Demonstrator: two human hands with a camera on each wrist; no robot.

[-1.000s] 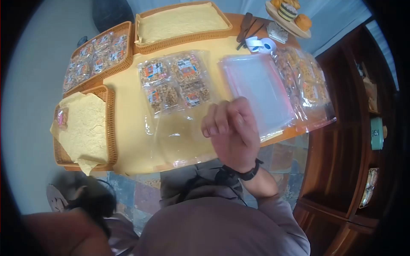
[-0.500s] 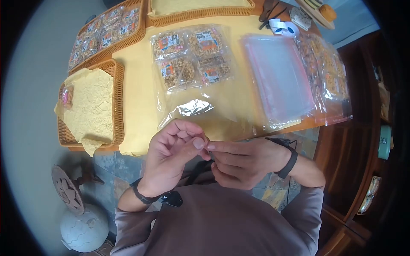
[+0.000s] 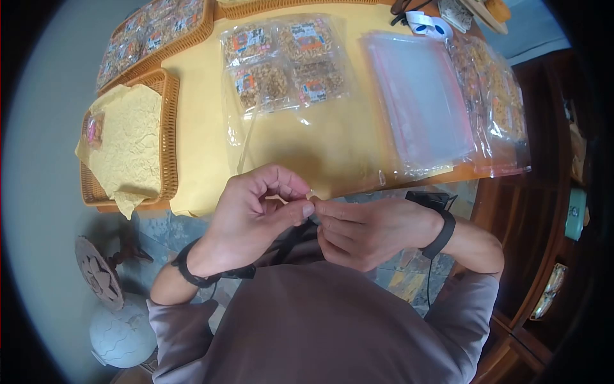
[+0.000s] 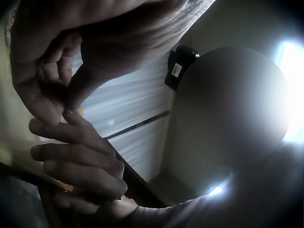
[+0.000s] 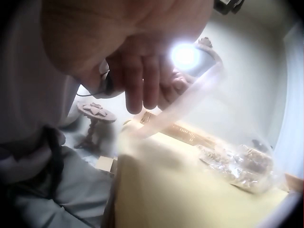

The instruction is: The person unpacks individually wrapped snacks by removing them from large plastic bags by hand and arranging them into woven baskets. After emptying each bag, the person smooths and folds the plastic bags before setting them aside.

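Note:
In the head view my left hand [image 3: 249, 208] and right hand [image 3: 377, 230] meet at the fingertips in front of the table edge. Between them they pinch a small, thin clear strip [image 3: 311, 193], mostly hidden by the fingers. A narrow translucent band [image 3: 248, 137] curves up from behind the left hand, over a large clear bag [image 3: 300, 144]. Four-square at the bag's far end lie several packs of nut clusters [image 3: 284, 64] with printed labels. The right wrist view has a blurred translucent band [image 5: 190, 90] crossing below the right-hand fingers [image 5: 134, 90].
A stack of clear bags with pink edges [image 3: 419, 102] lies right of the packs, beside a filled bag [image 3: 495, 96]. At the left stand a paper-lined wicker basket [image 3: 169, 134] and a basket of packs [image 3: 204, 29]. A white tape roll [image 3: 432, 25] sits far right.
My left hand was out over the lower left; it has come in to meet the right hand. The right hand has drawn back from above the table. The head view has tipped down.

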